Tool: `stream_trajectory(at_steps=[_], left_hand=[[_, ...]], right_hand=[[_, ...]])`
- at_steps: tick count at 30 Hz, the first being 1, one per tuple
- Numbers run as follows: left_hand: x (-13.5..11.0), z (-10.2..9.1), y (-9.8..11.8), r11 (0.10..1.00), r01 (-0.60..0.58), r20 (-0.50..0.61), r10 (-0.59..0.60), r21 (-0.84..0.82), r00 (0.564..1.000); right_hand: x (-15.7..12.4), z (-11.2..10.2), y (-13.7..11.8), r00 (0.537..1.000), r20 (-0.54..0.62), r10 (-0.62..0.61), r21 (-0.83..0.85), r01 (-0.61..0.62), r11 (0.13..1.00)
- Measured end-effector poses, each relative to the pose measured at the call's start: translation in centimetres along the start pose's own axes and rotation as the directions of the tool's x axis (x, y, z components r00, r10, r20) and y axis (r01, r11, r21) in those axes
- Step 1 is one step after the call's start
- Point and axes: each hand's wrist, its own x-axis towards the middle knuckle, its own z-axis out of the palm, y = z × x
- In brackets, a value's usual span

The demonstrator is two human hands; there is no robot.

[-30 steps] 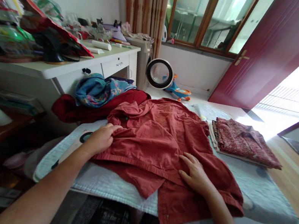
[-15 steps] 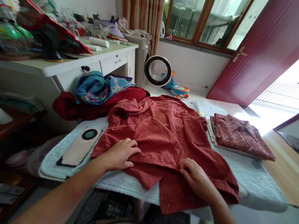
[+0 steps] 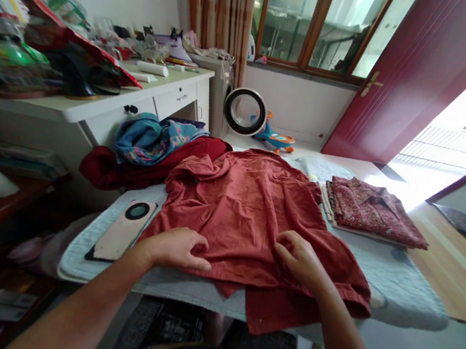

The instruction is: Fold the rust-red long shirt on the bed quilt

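A rust-red shirt (image 3: pixel 248 213) lies spread over a pale quilted pad (image 3: pixel 404 277). My left hand (image 3: pixel 177 247) pinches the shirt's near hem, fingers closed on the cloth. My right hand (image 3: pixel 301 259) grips a fold of the same shirt a little to the right, fingers curled into the fabric. A phone (image 3: pixel 121 230) lies flat on the pad just left of my left hand.
A folded patterned red shirt (image 3: pixel 373 211) rests on the pad's far right. A dark red garment (image 3: pixel 125 170) and a blue patterned cloth (image 3: pixel 149 138) are heaped at the left. A cluttered white desk (image 3: pixel 105 107) stands left; a round fan (image 3: pixel 245 112) and open red door (image 3: pixel 416 80) lie beyond.
My left hand slid from the shirt's left edge toward the near hem, uncovering the phone. Both hands closed on the cloth and pulled the hem up from the pad's front edge.
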Motion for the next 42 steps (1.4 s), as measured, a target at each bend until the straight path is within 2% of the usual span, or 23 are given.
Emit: stream_trajectory(at_steps=[2,3,5,6,9,11,14,17,19,21,23,25,27,29,31,32,34,36,38,40,42], left_hand=[[1.2,-0.7,0.4,0.999,-0.012,-0.135,0.019,0.053,0.991],[1.9,-0.9,0.6,0.994,-0.022,-0.229,0.045,0.103,0.972],[3.3,-0.8,0.5,0.973,-0.013,-0.387,0.104,0.231,0.916],[3.9,-0.6,0.2,0.959,0.002,-0.413,0.120,0.283,0.903],[4.9,0.2,-1.6,0.938,0.095,-0.357,0.032,0.333,0.933],[5.0,0.1,-3.1,0.934,0.162,-0.312,-0.057,0.320,0.948],[5.1,-1.5,-4.6,0.931,0.221,-0.246,-0.150,0.291,0.958],[6.3,-4.3,-5.0,0.925,0.248,-0.169,-0.206,0.287,0.964],[7.9,-5.9,-4.9,0.934,0.194,-0.191,-0.141,0.298,0.971],[10.2,-6.9,-4.7,0.946,0.072,-0.267,0.016,0.315,0.964],[12.8,-7.3,-4.6,0.940,-0.056,-0.337,0.175,0.335,0.925],[15.5,-7.0,-4.7,0.932,-0.129,-0.364,0.256,0.338,0.895],[18.1,-6.5,-5.3,0.933,-0.145,-0.366,0.267,0.328,0.891],[20.4,-5.9,-6.4,0.944,-0.108,-0.373,0.227,0.312,0.900],[22.1,-5.2,-7.9,0.956,-0.042,-0.375,0.154,0.291,0.914],[22.7,-4.7,-8.7,0.961,0.004,-0.376,0.104,0.276,0.921],[23.5,-3.8,-10.1,0.965,0.093,-0.365,0.003,0.245,0.931],[23.9,-2.7,-11.2,0.960,0.152,-0.358,-0.060,0.235,0.932],[23.9,-1.8,-11.8,0.954,0.178,-0.371,-0.078,0.243,0.925],[23.8,-1.3,-12.0,0.950,0.185,-0.390,-0.075,0.253,0.918],[23.7,-1.1,-11.9,0.948,0.189,-0.391,-0.077,0.257,0.917]], right_hand=[[0.8,0.9,1.0,0.995,-0.100,-0.026,-0.108,0.015,0.994],[1.0,1.5,1.6,0.994,-0.109,-0.027,-0.164,0.008,0.986],[1.0,2.4,2.8,0.998,-0.067,0.018,-0.259,-0.034,0.965],[0.9,2.8,3.3,0.998,-0.034,0.050,-0.291,-0.058,0.955],[0.2,2.8,4.5,0.994,0.047,0.098,-0.318,-0.078,0.945],[0.1,1.6,4.8,0.994,0.070,0.088,-0.304,-0.063,0.950],[1.1,-1.5,4.9,0.988,0.096,0.121,-0.287,-0.089,0.954],[3.8,-5.4,5.6,0.977,-0.009,0.212,-0.319,-0.203,0.926],[6.3,-7.8,6.7,0.969,-0.126,0.211,-0.358,-0.243,0.902],[9.0,-9.6,8.4,0.935,-0.235,0.267,-0.412,-0.344,0.844],[11.5,-10.6,10.1,0.923,-0.226,0.313,-0.495,-0.385,0.779],[13.5,-10.9,11.5,0.898,-0.184,0.401,-0.555,-0.431,0.711],[15.1,-10.6,12.4,0.874,-0.137,0.467,-0.593,-0.450,0.668],[16.4,-10.2,12.9,0.875,-0.106,0.472,-0.611,-0.432,0.663],[17.5,-9.7,12.9,0.898,-0.111,0.427,-0.543,-0.414,0.731],[18.0,-9.5,12.8,0.901,-0.136,0.413,-0.454,-0.427,0.782],[18.8,-9.1,12.6,0.878,-0.205,0.432,-0.159,-0.465,0.871],[19.3,-8.5,12.3,0.843,-0.215,0.494,0.175,-0.464,0.868],[19.6,-8.1,12.1,0.836,-0.179,0.518,0.377,-0.428,0.821],[19.8,-8.0,12.2,0.841,-0.168,0.515,0.419,-0.411,0.809],[19.9,-8.7,12.3,0.860,-0.213,0.463,0.331,-0.383,0.863]])
